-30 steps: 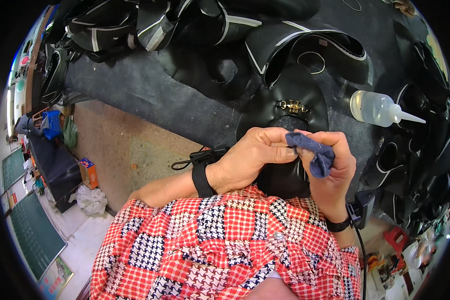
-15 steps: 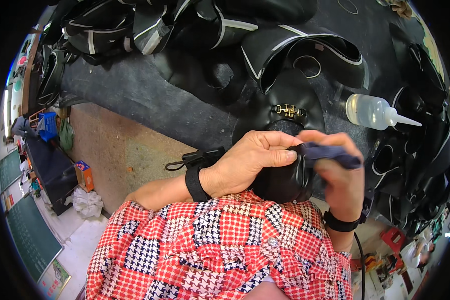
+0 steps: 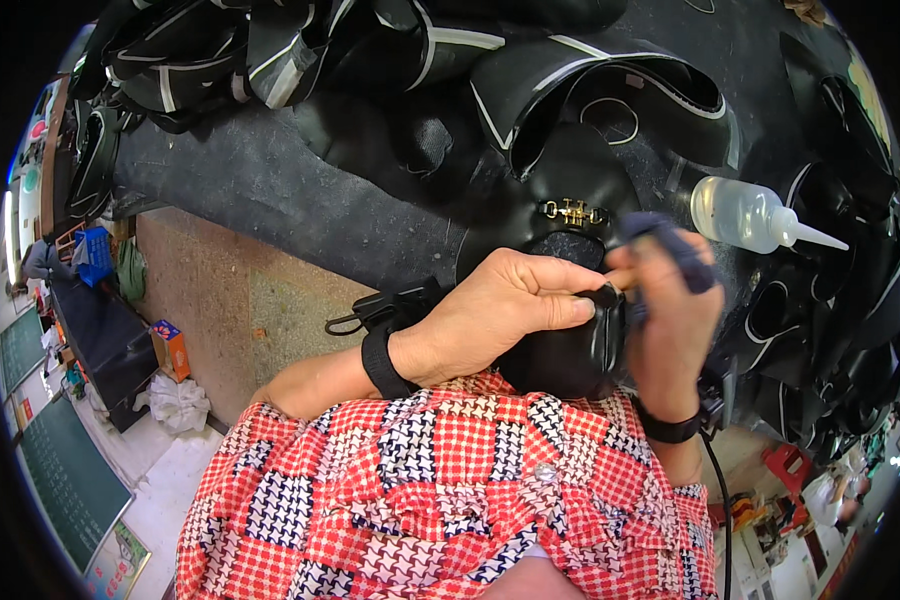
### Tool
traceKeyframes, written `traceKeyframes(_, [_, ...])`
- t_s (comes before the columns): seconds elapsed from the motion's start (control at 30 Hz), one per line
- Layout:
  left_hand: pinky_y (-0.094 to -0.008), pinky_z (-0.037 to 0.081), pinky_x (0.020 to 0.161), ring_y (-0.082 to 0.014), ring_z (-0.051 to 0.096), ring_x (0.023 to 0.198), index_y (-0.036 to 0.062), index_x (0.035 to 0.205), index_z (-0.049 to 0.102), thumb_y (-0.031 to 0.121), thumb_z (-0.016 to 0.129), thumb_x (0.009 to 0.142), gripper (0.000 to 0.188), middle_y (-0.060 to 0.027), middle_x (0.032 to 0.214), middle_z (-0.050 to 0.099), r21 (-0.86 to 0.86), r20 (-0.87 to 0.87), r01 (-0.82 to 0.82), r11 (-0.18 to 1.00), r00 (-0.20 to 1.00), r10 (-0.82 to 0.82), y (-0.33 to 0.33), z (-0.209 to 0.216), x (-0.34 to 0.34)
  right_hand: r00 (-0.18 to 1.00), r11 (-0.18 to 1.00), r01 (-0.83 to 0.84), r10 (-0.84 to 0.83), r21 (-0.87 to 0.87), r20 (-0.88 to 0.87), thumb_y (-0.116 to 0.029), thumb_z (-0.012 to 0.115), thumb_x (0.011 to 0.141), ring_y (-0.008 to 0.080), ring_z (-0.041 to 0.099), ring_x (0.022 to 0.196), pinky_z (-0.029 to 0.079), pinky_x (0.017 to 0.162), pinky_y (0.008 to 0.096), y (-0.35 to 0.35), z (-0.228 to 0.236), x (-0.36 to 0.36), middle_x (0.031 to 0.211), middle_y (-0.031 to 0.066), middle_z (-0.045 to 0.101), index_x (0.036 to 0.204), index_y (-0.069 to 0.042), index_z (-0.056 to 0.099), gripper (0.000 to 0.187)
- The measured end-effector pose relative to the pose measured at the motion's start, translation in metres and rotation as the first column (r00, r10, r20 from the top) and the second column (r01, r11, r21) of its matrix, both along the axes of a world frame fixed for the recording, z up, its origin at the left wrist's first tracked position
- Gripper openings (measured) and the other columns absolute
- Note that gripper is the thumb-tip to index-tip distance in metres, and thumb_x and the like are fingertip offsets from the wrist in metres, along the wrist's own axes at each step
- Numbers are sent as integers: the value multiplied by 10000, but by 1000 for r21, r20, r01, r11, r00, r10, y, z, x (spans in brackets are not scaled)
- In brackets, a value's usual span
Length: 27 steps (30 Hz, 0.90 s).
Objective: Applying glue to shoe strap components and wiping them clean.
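In front of me a black, leather-like shoe upper point(image 3: 560, 360) bends toward my body. Its far part carries a gold metal ornament point(image 3: 573, 213) and lies on the black table. My left hand point(image 3: 500, 310) is closed, pinching the edge of the upper between thumb and forefinger. Close by on the right, my right hand point(image 3: 675, 335) is bent round a dark blue cloth point(image 3: 680, 250), which lies across its fingers. The right fingertips are at the same pinched edge; motion blurs them and partly hides whether they touch it.
A clear squeeze bottle point(image 3: 740, 215) with a white nozzle lies right of my hands. Beyond the upper is a curved black piece point(image 3: 660, 115) with white edge tape and a thin ring point(image 3: 610, 120). More black pieces point(image 3: 170, 70) are heaped at the far left and right of the table point(image 3: 270, 180).
My right hand has moved up and slightly left with the blue cloth, which now points away from me. My left hand keeps its pinch. The view has shifted slightly.
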<state>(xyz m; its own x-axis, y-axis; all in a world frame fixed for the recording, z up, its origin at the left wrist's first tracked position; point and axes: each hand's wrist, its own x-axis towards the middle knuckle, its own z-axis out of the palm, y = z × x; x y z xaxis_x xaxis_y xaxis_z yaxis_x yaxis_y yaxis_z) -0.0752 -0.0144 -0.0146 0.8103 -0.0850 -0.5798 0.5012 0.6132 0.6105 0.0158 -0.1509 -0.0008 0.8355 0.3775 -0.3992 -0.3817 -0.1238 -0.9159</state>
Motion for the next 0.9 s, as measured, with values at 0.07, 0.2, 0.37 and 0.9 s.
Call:
traceKeyframes(0.07, [-230,457,850,-104,597,906,-9,1078,618,4,600,827,252,-68,1016,647,-128,1,-54,990,998,55,3,-6,-3,988,964,142,-122,226,-100,-118,532,875,176,639,785,512,747,297,-16,-4,19,855,128,636,989,28,518,185])
traceKeyframes(0.2, [-231,455,840,-99,590,913,-4,1072,622,28,600,835,240,-53,1004,647,-128,122,-66,990,989,81,1,-8,3,889,905,-424,407,40,211,-33,618,824,173,612,904,458,847,285,-13,-1,5,991,127,627,978,6,546,175])
traceKeyframes(0.37, [-217,452,824,-79,573,901,-5,1090,617,11,593,836,256,-47,1004,644,82,88,34,996,995,-42,2,-2,1,942,977,-213,204,5,266,-16,629,826,88,597,795,474,699,204,-5,-11,-11,877,48,630,951,-13,538,154])
traceKeyframes(0.9, [-228,439,858,-93,583,923,-6,1103,601,65,594,847,265,-51,1015,642,-222,83,78,972,995,-61,12,-12,-3,980,952,88,-29,294,-199,-165,574,845,236,622,892,480,847,360,-20,12,-6,955,149,623,978,20,510,237])
